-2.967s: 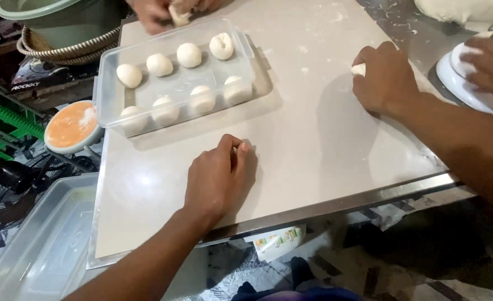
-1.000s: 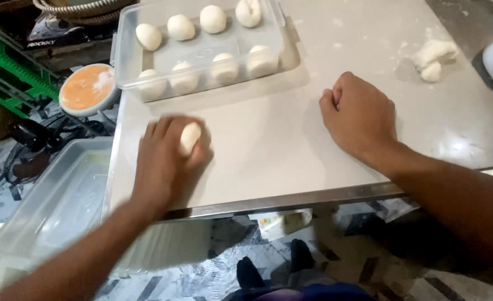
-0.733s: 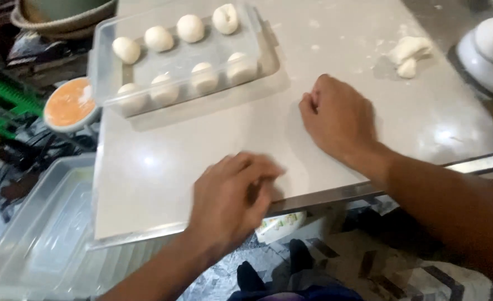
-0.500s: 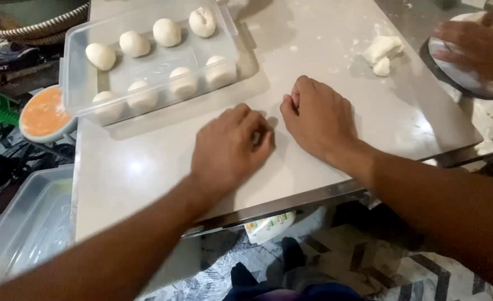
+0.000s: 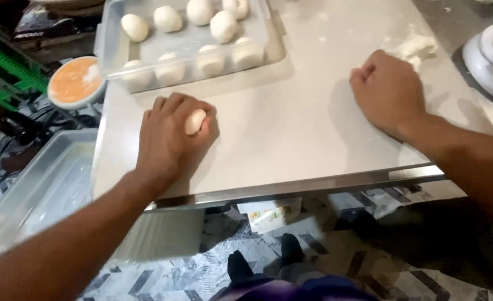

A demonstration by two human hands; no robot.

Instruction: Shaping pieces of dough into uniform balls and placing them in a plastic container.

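Two hands on the table, one cupping a dough ball.

Eight rolled dough balls (image 5: 223, 26) already sit in two rows in the clear plastic tray (image 5: 111, 39) at the far edge of the white table (image 5: 291, 122), so much of the shaping looks done. The left hand (image 5: 168, 136) curls over another dough ball (image 5: 195, 121), pressing it against the tabletop just in front of the tray; this one is not yet in the tray. The right hand (image 5: 388, 92) rests well apart, loosely fisted, and whether it covers any dough I cannot tell. A scrap of unshaped dough (image 5: 416, 45) lies beyond it, apparently left to roll.
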